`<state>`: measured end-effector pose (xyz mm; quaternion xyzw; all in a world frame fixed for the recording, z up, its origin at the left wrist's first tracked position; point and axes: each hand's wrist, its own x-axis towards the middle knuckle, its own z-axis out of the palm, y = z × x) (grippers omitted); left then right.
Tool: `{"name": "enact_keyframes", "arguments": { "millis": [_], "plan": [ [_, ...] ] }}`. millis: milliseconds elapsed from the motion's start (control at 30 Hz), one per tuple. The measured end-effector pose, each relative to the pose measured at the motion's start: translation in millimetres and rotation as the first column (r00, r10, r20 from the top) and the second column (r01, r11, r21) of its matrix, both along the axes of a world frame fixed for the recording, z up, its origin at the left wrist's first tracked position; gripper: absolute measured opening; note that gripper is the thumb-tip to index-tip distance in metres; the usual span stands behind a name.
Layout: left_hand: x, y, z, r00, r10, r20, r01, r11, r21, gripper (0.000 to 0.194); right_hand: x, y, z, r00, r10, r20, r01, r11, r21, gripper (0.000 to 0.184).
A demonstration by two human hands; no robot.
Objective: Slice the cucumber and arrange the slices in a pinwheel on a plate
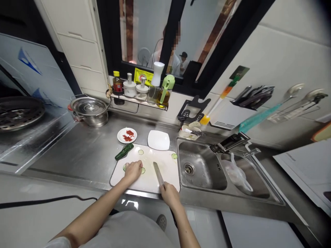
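Note:
My right hand (pixel 170 195) grips the handle of a kitchen knife (pixel 158 173), whose blade points away over the white cutting board (pixel 152 187). To its left, my left hand (pixel 133 171) rests low on the board with fingers curled down; whatever is under them is hidden. One cucumber slice (pixel 143 170) lies at its fingertips, and another slice (pixel 124 167) peeks out at its left side. Farther up the board is a single slice (pixel 141 152). More slices (pixel 174 156) sit near the right edge. A dark green cucumber piece (pixel 124 152) lies across the board's upper left edge.
Behind the board stand a small plate of chopped red pieces (pixel 127 135) and a white square plate (pixel 158 140). A steel sink (pixel 203 165) adjoins on the right. Lidded pots (pixel 90 110) stand back left, below a condiment rack (pixel 139 100). People show through the window.

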<state>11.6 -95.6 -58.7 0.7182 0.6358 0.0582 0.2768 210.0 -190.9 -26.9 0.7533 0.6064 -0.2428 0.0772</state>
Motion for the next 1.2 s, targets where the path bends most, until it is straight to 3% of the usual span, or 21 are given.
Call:
{"name": "enact_keyframes", "arguments": {
  "millis": [200,333,500,700,933,1200],
  "plan": [
    [-31,-1,7.3,0.985,0.121,0.123,-0.117,0.992,-0.040,0.013,-3,2,-2.1,1.000,0.015,0.014,-0.015,1.000,-0.006,0.035],
    [-58,3,6.3,0.976,0.209,0.060,-0.206,0.977,-0.052,0.014,-4,3,-1.2,1.000,0.030,0.004,-0.030,0.999,-0.026,0.034],
    [-68,7,1.5,0.978,0.204,-0.036,-0.205,0.979,-0.024,0.017,-6,3,-1.6,0.999,0.040,-0.014,-0.040,0.999,-0.023,0.033],
    [-54,14,-0.5,0.985,0.135,-0.103,-0.124,0.987,0.105,0.028,-5,2,1.2,0.999,0.024,-0.022,-0.025,0.999,-0.025,0.033],
    [-11,69,5.1,0.996,-0.032,-0.083,0.044,0.989,0.142,0.046,-1,-5,3.9,0.999,0.015,-0.033,-0.015,1.000,0.009,0.033],
    [-8,110,2.2,0.971,-0.198,-0.138,0.215,0.969,0.125,0.028,6,-14,-0.5,0.999,0.013,-0.052,-0.011,0.999,0.036,0.031]
  ]
}}
